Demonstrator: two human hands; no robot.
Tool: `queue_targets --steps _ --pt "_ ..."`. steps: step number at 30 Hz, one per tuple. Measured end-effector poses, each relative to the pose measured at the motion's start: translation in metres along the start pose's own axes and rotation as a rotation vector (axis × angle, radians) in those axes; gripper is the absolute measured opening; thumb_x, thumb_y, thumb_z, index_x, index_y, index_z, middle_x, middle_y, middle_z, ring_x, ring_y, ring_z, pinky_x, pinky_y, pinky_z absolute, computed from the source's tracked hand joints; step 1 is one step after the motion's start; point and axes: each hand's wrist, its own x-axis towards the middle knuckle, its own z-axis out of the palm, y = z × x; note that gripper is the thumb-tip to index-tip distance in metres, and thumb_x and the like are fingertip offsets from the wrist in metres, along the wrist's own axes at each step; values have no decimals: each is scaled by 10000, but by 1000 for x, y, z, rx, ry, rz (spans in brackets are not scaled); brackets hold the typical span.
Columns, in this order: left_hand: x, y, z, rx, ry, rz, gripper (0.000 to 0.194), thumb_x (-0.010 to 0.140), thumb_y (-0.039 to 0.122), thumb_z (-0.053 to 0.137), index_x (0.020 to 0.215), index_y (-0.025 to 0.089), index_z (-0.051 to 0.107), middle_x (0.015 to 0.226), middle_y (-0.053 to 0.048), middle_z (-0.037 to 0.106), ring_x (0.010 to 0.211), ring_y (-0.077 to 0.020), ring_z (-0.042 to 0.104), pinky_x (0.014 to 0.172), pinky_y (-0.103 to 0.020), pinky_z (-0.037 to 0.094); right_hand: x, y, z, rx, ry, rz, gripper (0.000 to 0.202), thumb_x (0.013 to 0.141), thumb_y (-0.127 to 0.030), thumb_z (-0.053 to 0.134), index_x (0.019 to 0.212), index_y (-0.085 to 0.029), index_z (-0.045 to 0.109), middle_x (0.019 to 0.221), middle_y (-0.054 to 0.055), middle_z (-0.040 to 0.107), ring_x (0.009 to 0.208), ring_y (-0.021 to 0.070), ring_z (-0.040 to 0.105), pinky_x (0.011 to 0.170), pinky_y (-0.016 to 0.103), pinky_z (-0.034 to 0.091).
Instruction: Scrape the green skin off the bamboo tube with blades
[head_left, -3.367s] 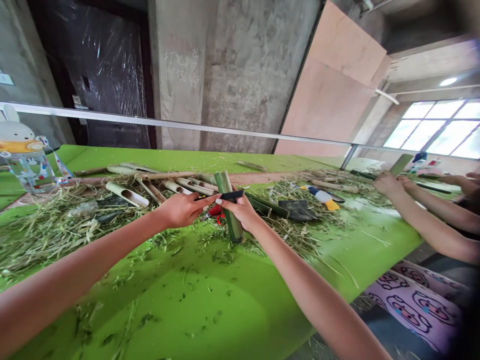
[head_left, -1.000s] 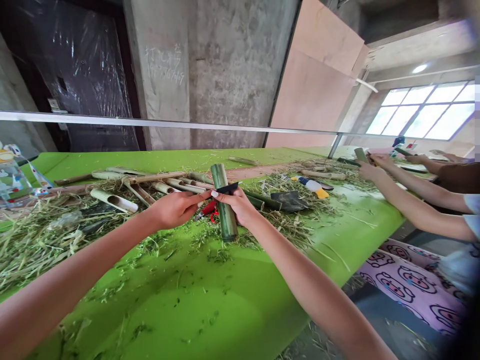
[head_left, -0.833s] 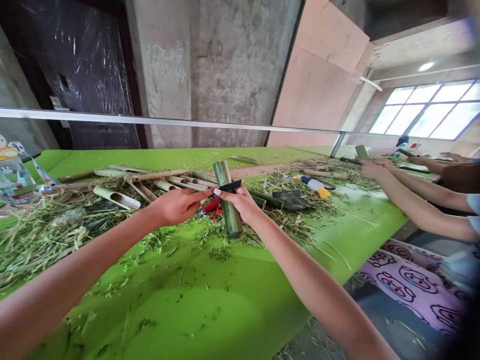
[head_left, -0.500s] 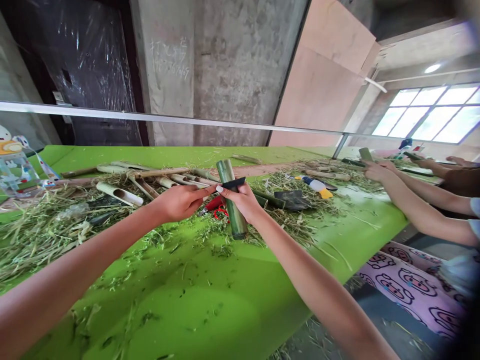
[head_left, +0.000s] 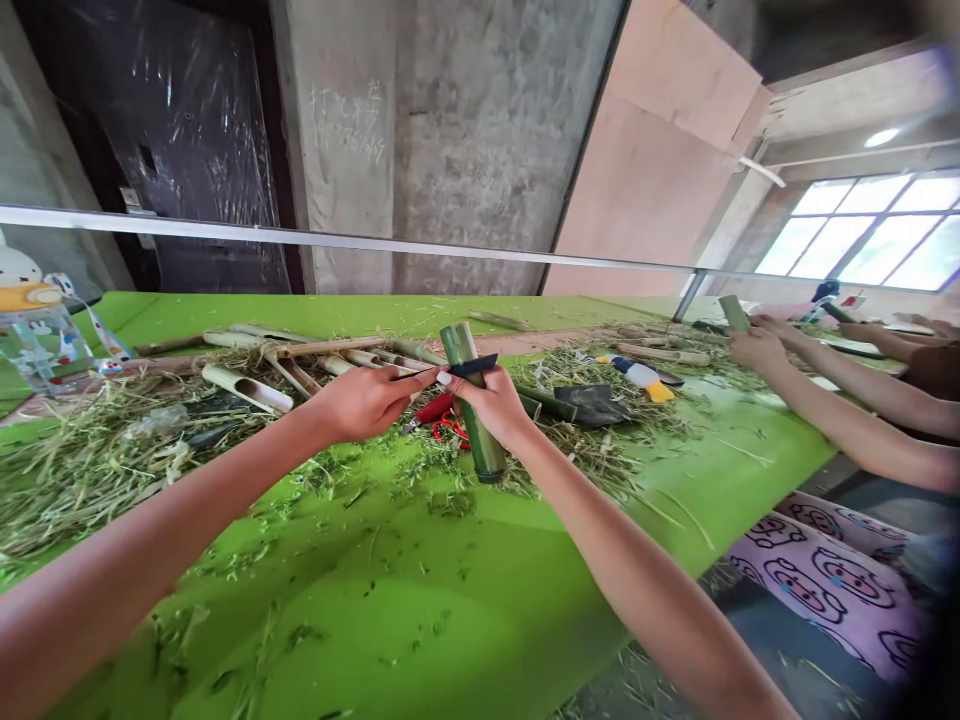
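Note:
A green bamboo tube leans above the green table, its lower end near the shavings. My right hand is closed around the tube, with a dark strip lying across it at the thumb. My left hand is closed, its fingertips meeting the right thumb beside the tube; what they pinch is too small to make out. Behind the hands lie a red-handled tool and red scissors.
Split bamboo pieces and shavings cover the left. A dark sheet and a yellow-and-white tool lie right of centre. A clear bottle stands far left. At right, another person's hands hold bamboo.
The whole view has shifted slightly, so things appear a little further right. My hands keep nearly the same hold on the tube and strip.

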Motion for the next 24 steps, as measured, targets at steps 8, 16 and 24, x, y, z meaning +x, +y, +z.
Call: queue_targets --steps 8,16,24 --pt "2 8 5 113 21 -19 464 881 255 305 1336 230 394 763 -71 602 496 -126 536 444 -241 386 -4 3 -1 33 30 41 338 668 -498 641 648 -164 597 497 -24 500 444 101 441 459 245 354" --pt "2 6 8 152 40 -27 465 886 270 295 1342 239 383 765 -67 599 468 -101 506 434 -221 376 -4 0 1 53 21 82 353 664 -519 638 634 -170 598 429 -27 494 380 103 444 404 243 349" --pt "3 4 4 149 0 -85 480 885 266 292 1362 258 343 766 -65 601 491 -118 521 454 -231 373 -2 3 -2 24 4 115 343 655 -509 653 641 -180 556 451 -29 504 379 112 479 402 257 391"
